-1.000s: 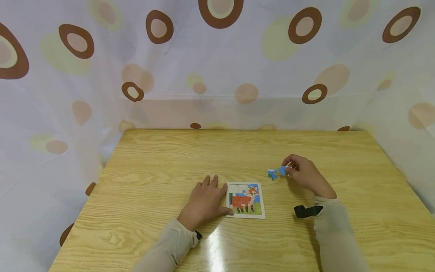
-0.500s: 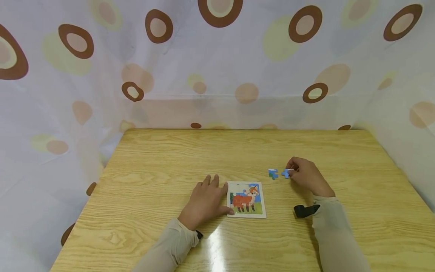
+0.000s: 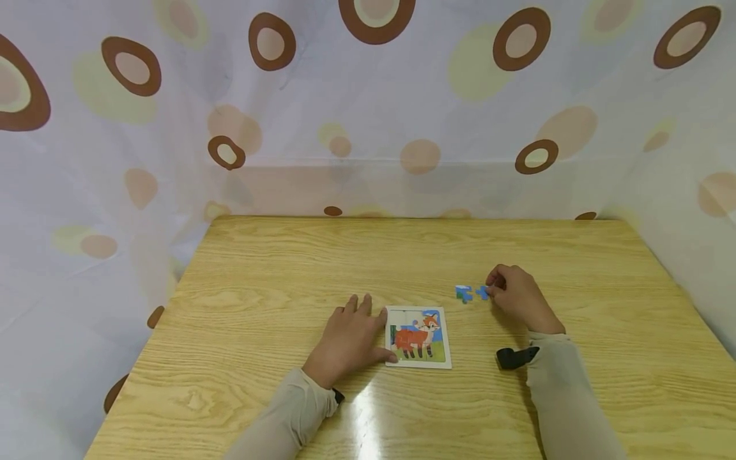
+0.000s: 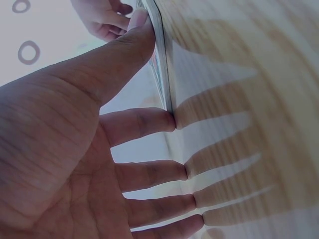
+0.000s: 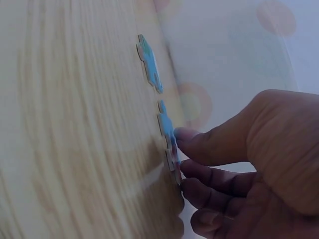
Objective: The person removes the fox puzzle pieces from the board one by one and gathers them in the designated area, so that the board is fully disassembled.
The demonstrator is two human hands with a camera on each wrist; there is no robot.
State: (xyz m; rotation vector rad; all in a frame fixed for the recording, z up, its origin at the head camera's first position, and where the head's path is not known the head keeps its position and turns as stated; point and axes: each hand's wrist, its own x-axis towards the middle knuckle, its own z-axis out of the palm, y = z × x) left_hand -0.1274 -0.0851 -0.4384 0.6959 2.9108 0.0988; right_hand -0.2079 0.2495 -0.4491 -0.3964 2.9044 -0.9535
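Note:
A square fox puzzle (image 3: 418,338) with a white border lies flat on the table. Its upper left part shows bare pale backing. Spread beside its left edge is my left hand (image 3: 347,338), thumb on the lower left border and index fingertip at the upper left side. In the left wrist view the fingers (image 4: 144,124) are straight, their tips on the tabletop. My right hand (image 3: 520,297) pinches a blue puzzle piece (image 5: 165,124) flat on the table, thumb and fingertips at its right part, which they partly cover. Just left of it lies a blue-green puzzle piece (image 3: 463,293), apart from it.
The wooden table (image 3: 276,262) runs back to a pale curtain (image 3: 368,115) with brown rings and spots, which also hangs at both sides. A black wrist camera (image 3: 514,358) sits at the right sleeve. Light glares off the table near the front.
My right hand has drawn its piece a little to the right and down onto the table, opening a gap from the blue-green piece. The left hand keeps its place on the puzzle.

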